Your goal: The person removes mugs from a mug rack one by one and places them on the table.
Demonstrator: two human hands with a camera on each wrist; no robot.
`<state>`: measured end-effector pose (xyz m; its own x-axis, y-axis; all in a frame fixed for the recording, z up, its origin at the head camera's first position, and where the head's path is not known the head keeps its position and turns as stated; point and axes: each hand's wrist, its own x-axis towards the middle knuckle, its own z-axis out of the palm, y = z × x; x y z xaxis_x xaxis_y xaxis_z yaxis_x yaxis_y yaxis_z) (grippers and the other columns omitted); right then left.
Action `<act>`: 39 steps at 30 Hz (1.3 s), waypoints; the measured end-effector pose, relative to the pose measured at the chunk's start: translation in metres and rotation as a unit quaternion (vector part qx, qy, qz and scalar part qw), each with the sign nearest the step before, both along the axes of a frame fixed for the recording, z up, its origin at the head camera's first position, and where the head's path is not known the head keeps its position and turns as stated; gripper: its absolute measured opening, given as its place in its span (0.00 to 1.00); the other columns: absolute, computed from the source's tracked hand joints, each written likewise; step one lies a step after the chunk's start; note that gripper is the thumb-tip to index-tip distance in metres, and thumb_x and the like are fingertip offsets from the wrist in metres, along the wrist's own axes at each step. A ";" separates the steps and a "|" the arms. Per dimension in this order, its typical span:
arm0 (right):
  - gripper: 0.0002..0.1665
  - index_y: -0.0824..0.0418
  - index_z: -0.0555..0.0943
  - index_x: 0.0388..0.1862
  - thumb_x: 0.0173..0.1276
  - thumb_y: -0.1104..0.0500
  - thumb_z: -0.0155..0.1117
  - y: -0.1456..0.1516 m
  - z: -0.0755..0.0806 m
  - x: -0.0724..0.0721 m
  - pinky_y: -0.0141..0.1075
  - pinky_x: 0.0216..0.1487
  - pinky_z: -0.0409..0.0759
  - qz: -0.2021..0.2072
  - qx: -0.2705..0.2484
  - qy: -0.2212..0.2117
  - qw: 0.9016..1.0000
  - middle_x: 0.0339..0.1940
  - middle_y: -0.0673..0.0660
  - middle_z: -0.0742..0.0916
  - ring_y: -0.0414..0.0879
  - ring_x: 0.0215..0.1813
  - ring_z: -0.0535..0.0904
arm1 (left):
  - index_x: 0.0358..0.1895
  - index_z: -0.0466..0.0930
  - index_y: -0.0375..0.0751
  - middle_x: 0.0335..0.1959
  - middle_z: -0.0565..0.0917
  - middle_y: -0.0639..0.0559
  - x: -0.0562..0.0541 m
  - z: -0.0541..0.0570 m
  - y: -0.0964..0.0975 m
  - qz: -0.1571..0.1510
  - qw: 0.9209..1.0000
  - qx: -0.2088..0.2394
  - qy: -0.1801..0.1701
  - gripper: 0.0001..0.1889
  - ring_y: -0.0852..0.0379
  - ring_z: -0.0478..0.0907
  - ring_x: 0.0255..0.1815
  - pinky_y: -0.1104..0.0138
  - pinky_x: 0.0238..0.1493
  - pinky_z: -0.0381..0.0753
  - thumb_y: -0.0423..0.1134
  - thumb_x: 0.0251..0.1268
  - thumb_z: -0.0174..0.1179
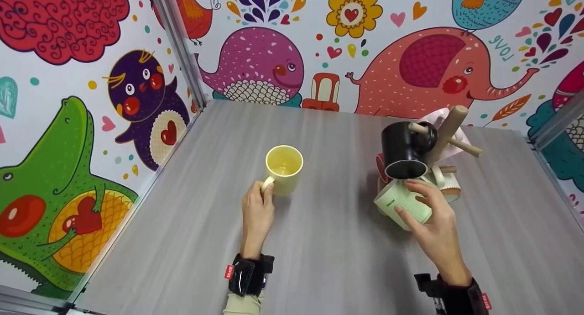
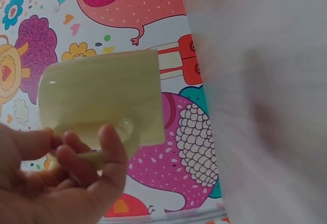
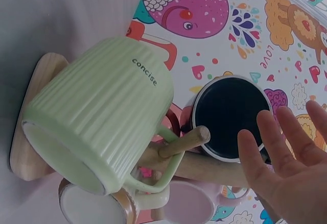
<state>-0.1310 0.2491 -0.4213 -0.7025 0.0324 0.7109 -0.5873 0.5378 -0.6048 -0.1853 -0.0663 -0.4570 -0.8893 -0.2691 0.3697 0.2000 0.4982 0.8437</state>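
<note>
Your left hand (image 1: pixel 258 212) grips the yellow mug (image 1: pixel 288 180) by its handle, fingers curled round it, holding it upright above the left part of the surface (image 1: pixel 328 251), well apart from the wooden stand (image 1: pixel 445 137). Your right hand (image 1: pixel 439 228) has its fingers spread and released, just beside the light green mug (image 1: pixel 401 201), which hangs tilted by its handle from a peg, mouth downward. The stand crowds that hand: the black mug (image 1: pixel 396 146) hangs right above the green one, and the white-and-brown mug (image 3: pixel 94 206) sits low beside it. Behind these you have the pink mug (image 3: pixel 186 203) and a red mug (image 1: pixel 382 166), mostly hidden by the black one. Pegs jut out among them. Printed walls (image 1: pixel 337 64) with cartoon animals close off the back and sides, and a black band (image 1: pixel 248 275) wraps your left wrist.
</note>
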 end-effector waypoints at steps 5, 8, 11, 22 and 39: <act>0.31 0.76 0.80 0.53 0.47 0.85 0.71 0.006 -0.001 -0.001 0.24 0.57 0.72 -0.007 -0.006 0.001 1.000 0.54 0.66 0.83 0.34 0.61 0.75 | 0.27 0.69 0.36 0.23 0.66 0.52 -0.003 -0.005 -0.003 0.002 1.000 0.006 -0.011 0.13 0.51 0.67 0.28 0.58 0.34 0.68 0.28 0.73 0.57; 0.30 0.76 0.80 0.52 0.47 0.85 0.71 0.009 -0.001 -0.002 0.25 0.57 0.73 -0.015 -0.013 -0.002 1.000 0.54 0.58 0.83 0.35 0.60 0.76 | 0.27 0.68 0.37 0.24 0.66 0.52 -0.005 -0.008 -0.005 0.003 0.999 0.013 -0.029 0.13 0.51 0.66 0.29 0.58 0.34 0.67 0.29 0.74 0.55; 0.29 0.77 0.80 0.51 0.47 0.86 0.70 0.012 -0.001 -0.003 0.25 0.56 0.73 -0.022 -0.022 -0.002 1.000 0.55 0.50 0.83 0.35 0.58 0.76 | 0.27 0.67 0.38 0.24 0.65 0.51 -0.006 -0.010 -0.007 0.004 0.999 0.019 -0.044 0.13 0.51 0.66 0.29 0.59 0.34 0.67 0.29 0.75 0.55; 0.27 0.78 0.79 0.52 0.50 0.85 0.69 0.018 0.002 -0.003 0.25 0.55 0.73 -0.060 -0.044 -0.011 0.997 0.50 0.57 0.84 0.33 0.54 0.78 | 0.29 0.67 0.37 0.25 0.66 0.50 -0.010 -0.017 -0.009 0.014 0.997 0.022 -0.066 0.12 0.49 0.67 0.29 0.58 0.35 0.67 0.30 0.76 0.53; 0.23 0.78 0.78 0.54 0.57 0.81 0.68 0.026 0.010 0.001 0.25 0.52 0.75 -0.100 -0.073 -0.042 0.991 0.50 0.41 0.83 0.38 0.49 0.80 | 0.28 0.67 0.38 0.25 0.67 0.50 -0.017 -0.032 -0.018 0.034 0.995 0.033 -0.092 0.13 0.48 0.68 0.30 0.58 0.36 0.67 0.31 0.76 0.53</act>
